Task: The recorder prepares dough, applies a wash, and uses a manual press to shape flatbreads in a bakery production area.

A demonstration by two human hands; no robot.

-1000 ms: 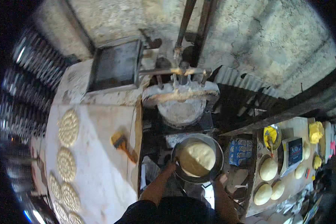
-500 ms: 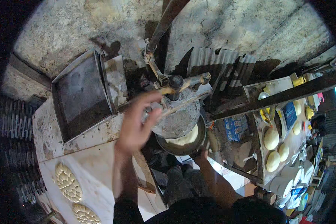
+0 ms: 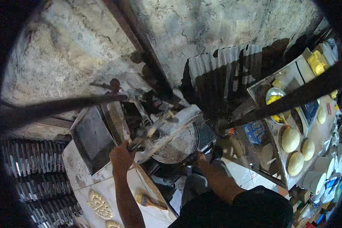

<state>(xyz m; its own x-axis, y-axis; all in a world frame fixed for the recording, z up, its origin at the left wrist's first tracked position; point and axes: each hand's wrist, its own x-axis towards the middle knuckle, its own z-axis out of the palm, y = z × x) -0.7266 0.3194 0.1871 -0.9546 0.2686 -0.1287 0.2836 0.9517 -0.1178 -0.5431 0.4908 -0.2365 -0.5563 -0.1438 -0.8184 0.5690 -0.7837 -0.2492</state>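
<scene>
In front of me stands a worn dough press with a floury round plate (image 3: 172,150) and a wooden bar across its top. Beneath the plate lies a dark round pan (image 3: 197,137); the plate covers most of it, and no dough shows inside. My left hand (image 3: 121,156) is closed round a dark handle at the left end of the press. At the pan's near right rim is my right hand (image 3: 200,157), its fingers closed on the edge and partly hidden. A long dark lever (image 3: 64,106) runs from the press out to the left.
On the left table lie a deep metal tray (image 3: 95,133), patterned pressed dough (image 3: 99,204) and a wooden brush (image 3: 151,201). The right table bears smooth dough balls (image 3: 290,139) and a bowl (image 3: 275,92) with yellow stuff. A dark beam (image 3: 140,49) slants across the wall.
My left hand has moved down from beside the plate and closed on the handle. The dark lever has swung left. Dough seen in the pan is now covered. The view has turned.
</scene>
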